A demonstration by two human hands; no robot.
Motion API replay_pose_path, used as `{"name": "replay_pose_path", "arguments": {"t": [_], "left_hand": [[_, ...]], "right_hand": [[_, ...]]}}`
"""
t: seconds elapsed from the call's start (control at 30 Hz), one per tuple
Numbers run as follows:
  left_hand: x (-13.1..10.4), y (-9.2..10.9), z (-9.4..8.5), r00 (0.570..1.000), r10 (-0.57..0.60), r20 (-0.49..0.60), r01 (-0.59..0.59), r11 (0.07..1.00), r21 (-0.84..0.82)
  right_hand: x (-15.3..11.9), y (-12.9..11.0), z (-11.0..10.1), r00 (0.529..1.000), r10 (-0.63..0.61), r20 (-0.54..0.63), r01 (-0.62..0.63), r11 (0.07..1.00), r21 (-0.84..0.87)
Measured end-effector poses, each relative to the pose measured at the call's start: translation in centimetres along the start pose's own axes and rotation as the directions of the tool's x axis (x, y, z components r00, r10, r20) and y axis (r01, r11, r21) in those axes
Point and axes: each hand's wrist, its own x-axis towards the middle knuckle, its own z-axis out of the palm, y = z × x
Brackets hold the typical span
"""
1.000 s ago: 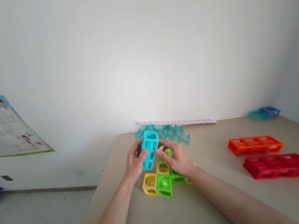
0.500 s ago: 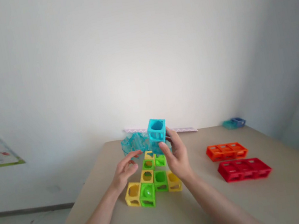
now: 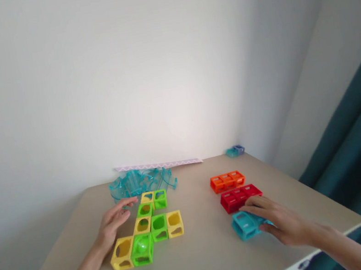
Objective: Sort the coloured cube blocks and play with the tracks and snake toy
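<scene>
— Where's the cyan block (image 3: 247,224)?
— On the desk (image 3: 216,259) near its right edge, just in front of the red block (image 3: 240,197). The right hand (image 3: 279,222) lies over it, fingers curled around its far end.
— And the left hand (image 3: 114,222)?
— Open, fingers spread, holding nothing, just beside the yellow-green cubes (image 3: 148,229) toward the left edge.
— Anything else?
— An orange block (image 3: 228,181) behind the red one; clear teal pieces (image 3: 136,183) at the back edge.

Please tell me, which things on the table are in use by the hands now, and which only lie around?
In use:
- cyan block, on the table under the right hand
- yellow and green blocks, beside the open left hand

Lying about:
- red block
- orange block
- clear teal pieces
- small blue pieces in the corner
</scene>
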Motion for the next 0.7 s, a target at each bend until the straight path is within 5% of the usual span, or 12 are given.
{"name": "replay_pose_path", "arguments": {"t": [0.13,0.3,0.47,0.7], "left_hand": [[-0.1,0.5,0.3,0.998,-0.028,-0.06,0.028,1.0,-0.005],[-0.1,0.2,-0.5,0.997,-0.009,-0.08,0.008,1.0,-0.006],[-0.1,-1.0,-1.4,0.998,0.014,-0.059,-0.015,1.0,-0.02],[-0.1,-1.3,-1.6,0.998,0.024,-0.055,-0.026,0.999,-0.039]], "right_hand": [[-0.2,0.5,-0.4,0.998,0.018,-0.06,-0.022,0.998,-0.061],[3.7,-0.1,1.0,0.951,0.163,-0.262,-0.203,0.97,-0.135],[7.8,1.8,3.9,0.925,0.369,-0.091,-0.38,0.91,-0.167],[9.0,4.1,3.9,0.922,0.385,-0.05,-0.386,0.898,-0.211]]}}
